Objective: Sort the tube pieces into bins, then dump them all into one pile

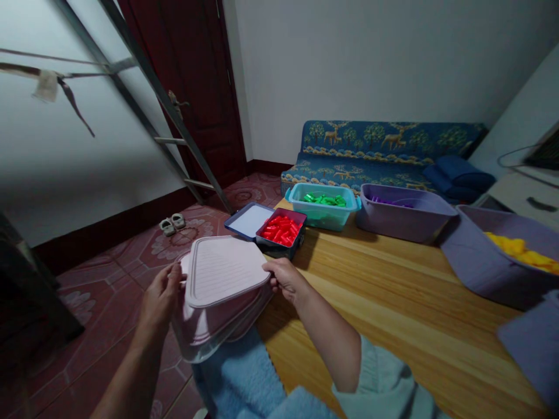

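Note:
A pale pink ribbed plastic lid (229, 270) is tilted in front of me, over the near left end of the table. Thumb and fingers of my right hand (283, 279) pinch its right corner. On the opposite side, my left hand (166, 288) is closed at the left edge, its fingertips partly hidden. Below the lid is a pink box with clear sides (205, 323), whose top is mostly covered. Just beyond the lid, a dark hinged case (279, 251) lies open, with red plastic pieces (282, 230) in it.
Along the table's (349, 291) far side stand a turquoise tub (325, 218) of green pieces, a purple bin (397, 218) with purple pieces and another bin (484, 262) with yellow ones. A blue towel (240, 378) hangs near me. A ladder (170, 110) leans at left.

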Motion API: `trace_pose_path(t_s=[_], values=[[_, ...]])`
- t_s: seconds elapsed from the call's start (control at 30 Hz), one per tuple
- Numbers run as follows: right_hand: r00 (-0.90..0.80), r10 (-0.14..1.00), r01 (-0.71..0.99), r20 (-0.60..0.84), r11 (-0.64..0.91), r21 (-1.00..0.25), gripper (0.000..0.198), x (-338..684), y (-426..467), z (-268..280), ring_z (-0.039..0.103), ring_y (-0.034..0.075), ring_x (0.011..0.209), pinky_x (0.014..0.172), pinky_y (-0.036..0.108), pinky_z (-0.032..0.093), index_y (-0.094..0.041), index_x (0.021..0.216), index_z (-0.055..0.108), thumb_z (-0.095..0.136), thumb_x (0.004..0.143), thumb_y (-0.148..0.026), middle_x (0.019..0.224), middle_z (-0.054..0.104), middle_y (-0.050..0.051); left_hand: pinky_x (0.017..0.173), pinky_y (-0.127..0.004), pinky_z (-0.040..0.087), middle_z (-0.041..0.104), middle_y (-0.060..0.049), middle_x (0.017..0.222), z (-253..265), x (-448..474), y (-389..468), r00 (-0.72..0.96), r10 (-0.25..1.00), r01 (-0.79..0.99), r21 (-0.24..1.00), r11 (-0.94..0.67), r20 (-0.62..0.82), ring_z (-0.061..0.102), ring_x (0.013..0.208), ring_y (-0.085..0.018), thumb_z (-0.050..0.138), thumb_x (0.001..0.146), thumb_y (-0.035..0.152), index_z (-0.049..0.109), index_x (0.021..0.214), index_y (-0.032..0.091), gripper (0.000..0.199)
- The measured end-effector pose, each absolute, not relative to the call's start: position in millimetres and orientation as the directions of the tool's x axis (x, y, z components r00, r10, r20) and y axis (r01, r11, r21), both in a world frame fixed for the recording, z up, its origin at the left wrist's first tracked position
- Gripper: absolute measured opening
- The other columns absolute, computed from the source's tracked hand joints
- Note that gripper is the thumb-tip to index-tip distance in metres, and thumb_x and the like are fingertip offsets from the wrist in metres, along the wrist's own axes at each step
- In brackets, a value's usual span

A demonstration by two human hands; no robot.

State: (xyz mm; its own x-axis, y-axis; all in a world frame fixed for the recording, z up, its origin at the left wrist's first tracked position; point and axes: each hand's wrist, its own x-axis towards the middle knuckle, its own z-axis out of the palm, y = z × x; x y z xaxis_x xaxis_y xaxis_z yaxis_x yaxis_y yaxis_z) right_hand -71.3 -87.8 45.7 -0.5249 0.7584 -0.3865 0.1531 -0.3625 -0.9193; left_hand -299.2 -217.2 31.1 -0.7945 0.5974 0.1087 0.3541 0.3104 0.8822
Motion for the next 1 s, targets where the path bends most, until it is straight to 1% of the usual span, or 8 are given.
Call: trace_pose_path(t_s=[0.13, 0.27, 0.4, 0.53, 0.67, 0.8, 0.9, 1.0], values=[[-0.619, 0.676, 0.121, -0.4, -0.421, -0.899, 0.016, -47.8, -91.0, 45.3, 0.021, 0.003, 0.034, 0.035, 0.016, 0.015, -0.019, 0.058, 0.041, 0.052, 0.07, -0.02, 0.039, 0.033, -0.011, 0.061, -0.027, 0.048, 0.066, -0.005, 0.087, 19.1, -299.2, -219.5, -0.821, 0.565, 0.152, 0.986, 0.066, 0.088, 0.062, 0.071, -0.018, 0.046, 0.078, 0.067, 0.057, 0.119, 0.014, 0.068], [-0.698, 0.619, 0.092, -0.36, -0.421, -0.902, 0.014, -21.0, -98.1, 45.7, 0.027, 0.002, 0.037, 0.037, 0.017, 0.013, -0.016, 0.062, 0.048, 0.06, 0.066, -0.023, 0.046, 0.043, -0.009, 0.063, -0.03, 0.049, 0.07, -0.004, 0.086, 18.2, -295.1, -225.5, -0.852, 0.521, 0.097, 0.993, 0.062, 0.051, 0.063, 0.075, -0.02, 0.048, 0.08, 0.065, 0.065, 0.099, 0.016, 0.056], [-0.717, 0.665, 0.012, -0.207, -0.286, -0.958, 0.02, 10.3, -109.9, 51.0, 0.028, 0.002, 0.042, 0.039, 0.017, 0.014, -0.015, 0.072, 0.057, 0.063, 0.069, -0.034, 0.053, 0.044, -0.008, 0.067, -0.03, 0.05, 0.073, 0.0, 0.091, 38.4, -280.5, -230.3, -0.815, 0.577, 0.033, 0.998, -0.057, 0.06, 0.063, 0.083, -0.02, 0.048, 0.082, 0.062, 0.068, 0.09, 0.022, 0.045], [-0.632, 0.771, 0.022, -0.073, -0.077, -0.997, 0.03, 53.4, -123.8, 63.2, 0.029, 0.004, 0.044, 0.041, 0.017, 0.021, -0.016, 0.09, 0.065, 0.057, 0.078, -0.042, 0.058, 0.048, -0.006, 0.063, -0.029, 0.052, 0.073, 0.002, 0.093, 62.9, -243.5, -225.6, -0.703, 0.705, 0.018, 0.994, -0.107, 0.088, 0.063, 0.078, -0.018, 0.065, 0.075, 0.051, 0.071, 0.095, 0.027, 0.032], [-0.392, 0.917, 0.125, 0.077, 0.136, -0.983, 0.029, 109.1, -142.5, 77.8, 0.056, 0.012, 0.069, 0.062, 0.022, 0.044, -0.016, 0.098, 0.068, 0.054, 0.082, -0.037, 0.079, 0.065, 0.001, 0.058, -0.031, 0.054, 0.072, -0.001, 0.091, 72.8, -182.2, -208.1, -0.45, 0.89, -0.002, 0.997, -0.079, 0.069, 0.063, 0.07, -0.02, 0.076, 0.064, 0.047, 0.071, 0.103, 0.025, 0.044], [-0.078, 0.985, 0.287, 0.154, 0.171, -0.943, 0.036, 180.4, -166.5, 92.4, 0.064, 0.02, 0.092, 0.082, 0.032, 0.049, -0.017, 0.112, 0.063, 0.057, 0.081, -0.034, 0.099, 0.07, 0.008, 0.049, -0.024, 0.048, 0.069, -0.002, 0.078, 81.9, -107.0, -178.2, -0.108, 0.994, -0.127, 0.991, -0.042, 0.029, 0.057, 0.059, -0.014, 0.074, 0.069, 0.044, 0.068, 0.108, 0.023, 0.044], [0.16, 0.97, 0.402, 0.186, 0.108, -0.909, 0.04, 244.0, -187.6, 109.4, 0.066, 0.021, 0.088, 0.076, 0.032, 0.052, -0.018, 0.114, 0.063, 0.06, 0.079, -0.037, 0.098, 0.071, 0.009, 0.047, -0.02, 0.043, 0.065, -0.003, 0.072, 99.9, -42.5, -151.7, 0.146, 0.984, -0.125, 0.989, -0.079, 0.097, 0.051, 0.055, -0.01, 0.072, 0.071, 0.042, 0.07, 0.094, 0.015, 0.035], [0.44, 0.864, 0.479, 0.246, 0.006, -0.878, 0.034, 309.5, -207.7, 130.4, 0.067, 0.02, 0.07, 0.062, 0.03, 0.051, -0.017, 0.102, 0.068, 0.064, 0.074, -0.037, 0.083, 0.072, 0.009, 0.047, -0.018, 0.041, 0.058, 0.0, 0.062, 119.7, 31.6, -128.0, 0.386, 0.916, -0.216, 0.976, -0.028, 0.112, 0.05, 0.053, -0.008, 0.071, 0.071, 0.042, 0.067, 0.083, 0.012, 0.032]])
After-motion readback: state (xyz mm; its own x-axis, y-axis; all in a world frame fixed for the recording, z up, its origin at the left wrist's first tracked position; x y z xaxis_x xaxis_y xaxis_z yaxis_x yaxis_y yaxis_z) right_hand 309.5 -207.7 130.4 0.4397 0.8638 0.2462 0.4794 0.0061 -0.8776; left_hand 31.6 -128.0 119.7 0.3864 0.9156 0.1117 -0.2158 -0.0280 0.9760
